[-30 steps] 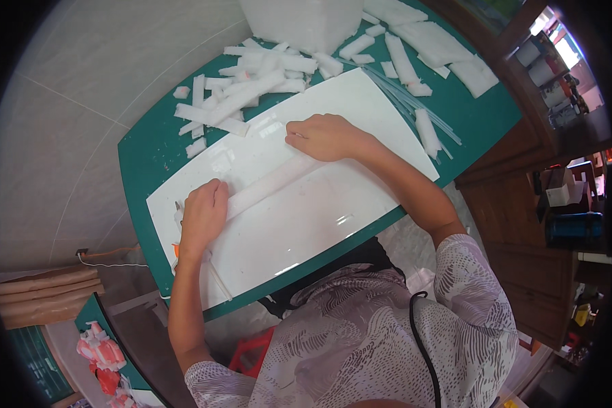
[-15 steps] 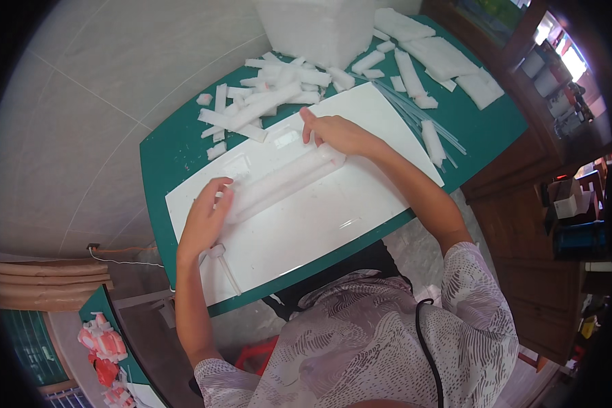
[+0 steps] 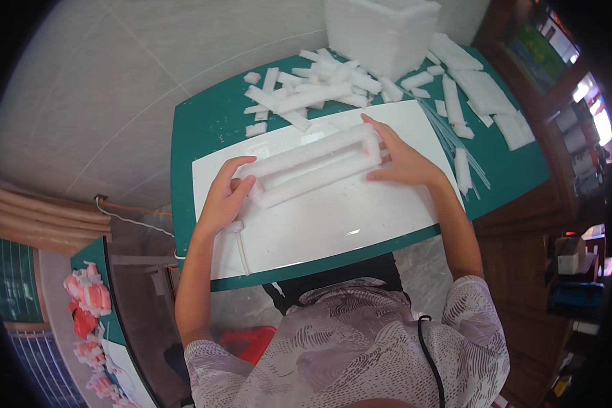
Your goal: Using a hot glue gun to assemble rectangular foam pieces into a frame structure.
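A long rectangular frame of white foam strips (image 3: 313,151) is between my two hands, its long slot-like opening showing. Faint pinkish marks spot its right end. My left hand (image 3: 226,196) grips the left end, thumb and fingers on either side of the corner. Around the right end curves my right hand (image 3: 409,160), fingers at the far corner and thumb at the near side. Below the frame lies a white board (image 3: 319,224). Close to my left wrist is a pale tool with a rounded head and a thin stem (image 3: 235,227), partly behind the wrist.
Loose white foam strips (image 3: 313,92) lie heaped along the far side of the green table (image 3: 197,129). Behind them stands a large white foam box (image 3: 387,41). At the right are thin translucent rods (image 3: 449,139) and flat foam slabs (image 3: 483,92).
The foam frame has been turned so that its opening shows. My right hand has moved from above its far end to around that end. The whole view has shifted somewhat.
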Motion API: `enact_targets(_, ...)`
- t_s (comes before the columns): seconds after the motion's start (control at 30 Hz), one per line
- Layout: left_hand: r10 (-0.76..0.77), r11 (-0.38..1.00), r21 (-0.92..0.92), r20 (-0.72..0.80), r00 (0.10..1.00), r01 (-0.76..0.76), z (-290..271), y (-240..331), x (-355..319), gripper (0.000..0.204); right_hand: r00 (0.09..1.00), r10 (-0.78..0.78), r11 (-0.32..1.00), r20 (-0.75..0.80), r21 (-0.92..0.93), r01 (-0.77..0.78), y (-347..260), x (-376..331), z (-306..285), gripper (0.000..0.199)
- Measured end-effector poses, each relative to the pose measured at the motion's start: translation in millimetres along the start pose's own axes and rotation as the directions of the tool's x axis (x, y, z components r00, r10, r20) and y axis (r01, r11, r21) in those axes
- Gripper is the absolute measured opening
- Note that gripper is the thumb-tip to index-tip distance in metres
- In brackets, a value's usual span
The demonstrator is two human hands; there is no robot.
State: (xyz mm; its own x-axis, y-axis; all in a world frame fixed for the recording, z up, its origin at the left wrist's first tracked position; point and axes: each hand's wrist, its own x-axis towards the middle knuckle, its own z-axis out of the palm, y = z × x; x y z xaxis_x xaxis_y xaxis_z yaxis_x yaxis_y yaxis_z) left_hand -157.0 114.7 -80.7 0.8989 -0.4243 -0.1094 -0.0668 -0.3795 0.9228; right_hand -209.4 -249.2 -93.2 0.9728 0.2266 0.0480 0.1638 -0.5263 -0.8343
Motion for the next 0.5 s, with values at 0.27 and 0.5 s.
enact_targets(0.27,0.231,0.948,0.205,0.087,0.969,-0.245,1,-10,-2,0.07,0.999,0.031,0.999,0.009,-0.017,-0.031,5,-6,6,0.096)
enact_targets(0.5,0.304,0.858,0.422,0.046,0.952,-0.294,16,2,-11,0.097,0.996,0.092,0.964,-0.002,0.251,-0.089,20,-8,1,0.087)
